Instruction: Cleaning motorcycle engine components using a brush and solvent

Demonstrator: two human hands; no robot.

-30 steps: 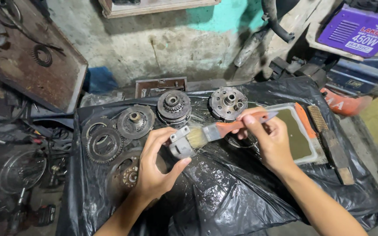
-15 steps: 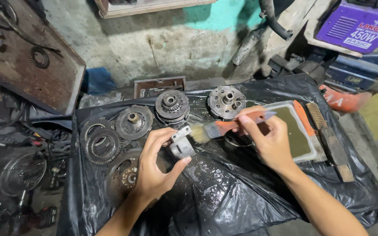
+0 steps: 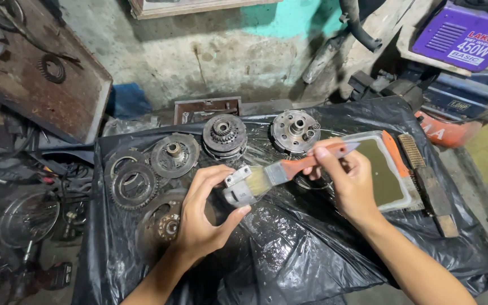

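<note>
Over black plastic sheet [image 3: 312,254], small metal part [image 3: 238,189] gripped in left hand [image 3: 201,217], orange-handled brush [image 3: 289,169] grasped by right hand [image 3: 348,183], bristles touching part.

Paintbrush [image 3: 289,169]: orange handle, pale bristles. Small part [image 3: 237,186]: grey metal. Plastic sheet [image 3: 289,260]: glossy black. Tray [image 3: 391,175]: white rim, murky olive liquid. Box [image 3: 461,34]: purple. Wall [image 3: 278,22]: teal patch.

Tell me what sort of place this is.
Probably a small repair workshop: greasy gears and clutch parts lie on black plastic sheet, a paintbrush cleans a small metal part, a wire brush alongside.
</note>
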